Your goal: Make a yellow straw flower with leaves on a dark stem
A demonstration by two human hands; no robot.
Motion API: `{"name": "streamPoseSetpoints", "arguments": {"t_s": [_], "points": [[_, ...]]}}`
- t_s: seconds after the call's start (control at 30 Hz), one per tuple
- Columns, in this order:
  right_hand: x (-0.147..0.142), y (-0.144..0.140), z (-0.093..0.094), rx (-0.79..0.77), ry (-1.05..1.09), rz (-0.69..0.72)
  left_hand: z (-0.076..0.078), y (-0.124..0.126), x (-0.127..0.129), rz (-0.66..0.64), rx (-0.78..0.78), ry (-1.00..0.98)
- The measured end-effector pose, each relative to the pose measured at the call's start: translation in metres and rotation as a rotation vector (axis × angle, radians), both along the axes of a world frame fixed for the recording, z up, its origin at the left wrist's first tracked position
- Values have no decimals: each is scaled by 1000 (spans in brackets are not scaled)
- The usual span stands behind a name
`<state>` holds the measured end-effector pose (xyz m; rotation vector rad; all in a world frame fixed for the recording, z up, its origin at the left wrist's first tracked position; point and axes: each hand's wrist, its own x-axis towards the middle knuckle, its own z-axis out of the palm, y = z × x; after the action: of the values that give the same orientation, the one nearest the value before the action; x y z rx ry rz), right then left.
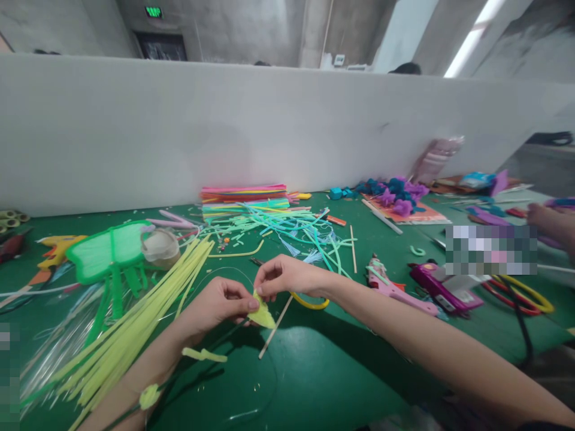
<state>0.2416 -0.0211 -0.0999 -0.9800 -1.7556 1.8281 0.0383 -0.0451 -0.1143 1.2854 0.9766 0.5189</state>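
In the middle of the head view, my left hand (227, 305) is closed, its thumb and fingers pinching a small yellow leaf shape (263, 316) that looks made of fuzzy chenille stems. My right hand (276, 276) is also closed, its fingertips pressed on the leaf's upper end. A thin dark stem (168, 381) runs from under my left hand toward the lower left. Around it sits a yellow tuft (150, 396), and a short yellow chenille piece (204, 355) lies across my left forearm's right side. Whether the leaf is fixed to the stem is hidden by my fingers.
Long yellow chenille stems (148, 317) lie at left, near a green fuzzy piece (103, 251) and a yellow glue gun (56, 248). Scattered blue-green stems (309, 230), pink-handled pliers (404, 293) and a purple glue gun (435, 287) lie beyond. Another person's hand (554, 227) is at right.
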Motion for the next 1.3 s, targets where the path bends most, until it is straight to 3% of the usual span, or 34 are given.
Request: {"name": "streamPoseSetpoints", "arguments": {"t_s": [0.3, 0.5, 0.6, 0.7, 0.9, 1.17, 1.3], "points": [[0, -2, 3, 53, -72, 7, -4, 1, 2, 67, 32, -2], [18, 25, 23, 504, -179, -20, 3, 1, -2, 131, -63, -164], [31, 45, 36, 587, -144, 26, 6, 3, -8, 152, -52, -194], [28, 53, 44, 567, -197, 100, 5, 4, -7, 132, -34, -183], [-15, 40, 44, 512, -149, 143, -3, 3, 8, 148, 98, -85], [-21, 19, 13, 238, 56, -99, -1, 5, 7, 458, 188, -206], [-16, 15, 4, 194, 104, -161, -1, 3, 11, 563, 334, -159]]}}
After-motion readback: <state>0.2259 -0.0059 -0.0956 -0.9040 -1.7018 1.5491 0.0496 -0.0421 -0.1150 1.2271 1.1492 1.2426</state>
